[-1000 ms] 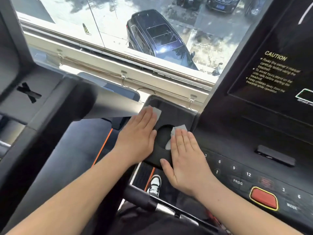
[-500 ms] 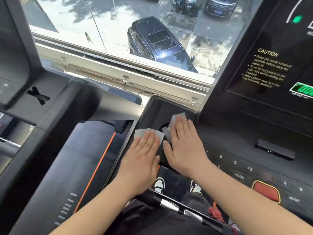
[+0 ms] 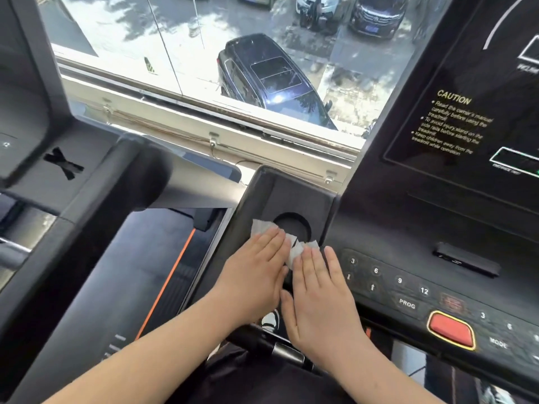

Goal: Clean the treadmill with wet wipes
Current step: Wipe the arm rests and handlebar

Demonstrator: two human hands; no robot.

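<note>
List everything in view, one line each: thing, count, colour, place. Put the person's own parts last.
wet wipes: two, white, on the tray, one under each hand
cup-holder tray: one, black, left of the keypad
keypad: one, black with white numbers, right of the tray
button: one, red, lower right
caution text: one block, yellow, on the display panel
belt: one, dark with an orange stripe, lower left
handrail: one, black and silver, bottom centre
car: nearest one, dark blue, outside the window
left grip: bare left hand, flat on its wipe
right grip: bare right hand, flat on its wipe
</note>
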